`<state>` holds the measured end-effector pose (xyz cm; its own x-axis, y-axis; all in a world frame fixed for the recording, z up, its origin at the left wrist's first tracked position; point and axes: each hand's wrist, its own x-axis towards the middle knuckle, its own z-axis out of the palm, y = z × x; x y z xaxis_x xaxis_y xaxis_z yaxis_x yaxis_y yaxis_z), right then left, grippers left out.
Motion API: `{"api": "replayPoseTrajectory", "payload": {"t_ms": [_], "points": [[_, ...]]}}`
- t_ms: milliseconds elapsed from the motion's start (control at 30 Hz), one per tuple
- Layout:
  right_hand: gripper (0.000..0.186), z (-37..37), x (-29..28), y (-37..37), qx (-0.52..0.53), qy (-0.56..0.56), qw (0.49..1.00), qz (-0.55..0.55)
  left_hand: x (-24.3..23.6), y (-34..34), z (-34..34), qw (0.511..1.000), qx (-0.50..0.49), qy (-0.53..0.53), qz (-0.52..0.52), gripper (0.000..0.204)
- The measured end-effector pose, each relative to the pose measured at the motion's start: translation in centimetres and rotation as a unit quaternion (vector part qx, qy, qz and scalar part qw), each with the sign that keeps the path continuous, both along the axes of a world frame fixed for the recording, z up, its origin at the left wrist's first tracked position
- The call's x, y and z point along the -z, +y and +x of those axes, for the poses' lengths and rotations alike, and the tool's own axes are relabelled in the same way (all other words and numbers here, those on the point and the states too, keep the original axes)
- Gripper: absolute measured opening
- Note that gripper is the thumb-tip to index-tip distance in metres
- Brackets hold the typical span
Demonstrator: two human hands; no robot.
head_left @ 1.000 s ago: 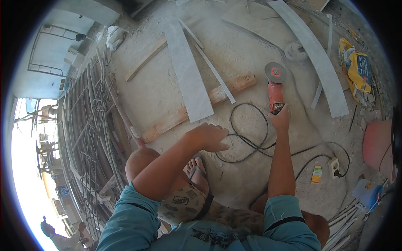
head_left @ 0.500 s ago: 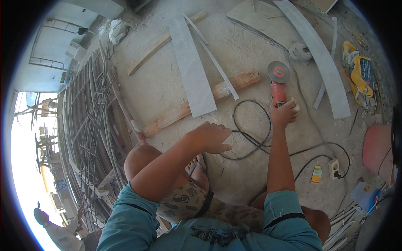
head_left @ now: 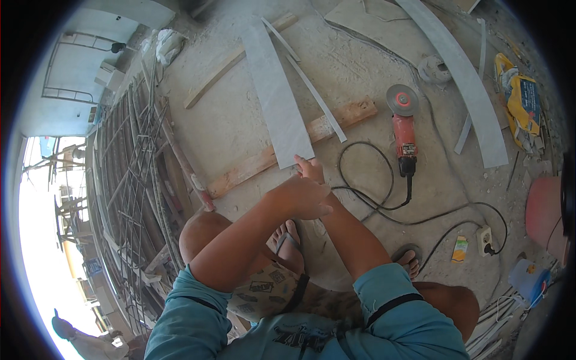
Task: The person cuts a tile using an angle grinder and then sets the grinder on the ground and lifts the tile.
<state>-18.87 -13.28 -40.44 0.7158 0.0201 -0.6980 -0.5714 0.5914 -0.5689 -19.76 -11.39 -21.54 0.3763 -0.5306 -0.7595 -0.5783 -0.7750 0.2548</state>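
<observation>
In front of me my left hand (head_left: 300,198) hovers with its thumb apart from the other fingers, holding nothing I can see. It crosses in front of my right wrist and partly covers it. My right hand (head_left: 310,170) has its fingers apart at the near end of the long grey tile strip (head_left: 277,102); whether it touches the strip I cannot tell. That strip rests across two wooden boards, the nearer one an orange-brown plank (head_left: 246,171). Off to the right a red angle grinder (head_left: 405,132) with a grey disc lies on the floor, untouched.
A thin offcut (head_left: 316,99) lies beside the strip. The grinder's black cord (head_left: 444,217) loops to a white socket block (head_left: 485,240). Another long strip (head_left: 471,84) and a yellow bag (head_left: 521,102) lie at right. Metal bars and poles (head_left: 135,174) are piled at left.
My right hand has let go of the angle grinder, now left on the floor, and moved left to the near end of the tile strip, beside my left hand.
</observation>
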Motion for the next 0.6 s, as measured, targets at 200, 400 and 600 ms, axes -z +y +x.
{"api": "replayPoseTrajectory", "payload": {"t_ms": [200,400,600], "points": [[0.027,0.9,2.2,-0.9,0.146,0.017,0.989,-0.027,0.1,-1.3,0.7,0.999,-0.021,0.027,0.005,0.049],[0.019,1.6,-5.2,-1.2,0.196,-0.089,0.976,-0.035,-0.5,0.0,1.7,0.998,-0.036,-0.058,-0.015,0.047],[0.023,2.0,-4.9,-1.9,0.202,-0.182,0.957,-0.102,-1.2,-1.4,1.4,0.996,-0.023,-0.073,-0.038,0.047]]}}
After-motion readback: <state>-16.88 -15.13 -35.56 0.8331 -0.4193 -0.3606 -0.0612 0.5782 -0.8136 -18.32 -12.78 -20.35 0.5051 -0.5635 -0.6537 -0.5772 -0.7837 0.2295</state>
